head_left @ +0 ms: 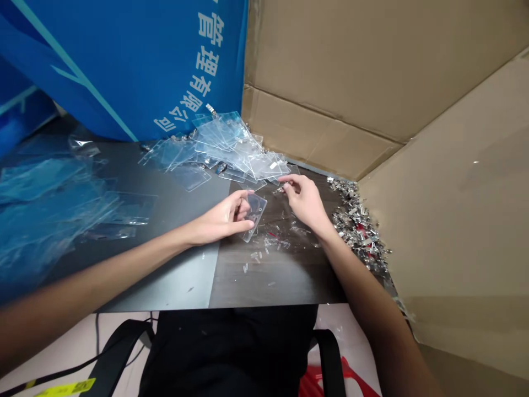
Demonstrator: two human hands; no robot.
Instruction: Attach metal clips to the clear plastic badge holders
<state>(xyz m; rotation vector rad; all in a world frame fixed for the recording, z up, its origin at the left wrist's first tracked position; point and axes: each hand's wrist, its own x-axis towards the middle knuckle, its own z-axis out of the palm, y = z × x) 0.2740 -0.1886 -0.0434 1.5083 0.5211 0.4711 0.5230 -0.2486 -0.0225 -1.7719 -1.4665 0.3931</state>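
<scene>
My left hand (pixel 225 219) is closed on a clear plastic badge holder (pixel 255 215), held just above the dark table (pixel 264 275). My right hand (pixel 303 198) pinches a small metal clip (pixel 282 188) between thumb and fingers, a little right of the holder's top edge. A heap of clear badge holders (pixel 231 151) lies behind both hands. Small clear plastic bits (pixel 268 242) are scattered on the table below the hands.
A pile of metal clips (pixel 359 226) lies along the right edge beside a cardboard wall (pixel 454 182). A blue banner (pixel 132 60) stands at the back left. Clear plastic bags (pixel 53 204) cover the left of the table. Chair arms (pixel 119 347) show below.
</scene>
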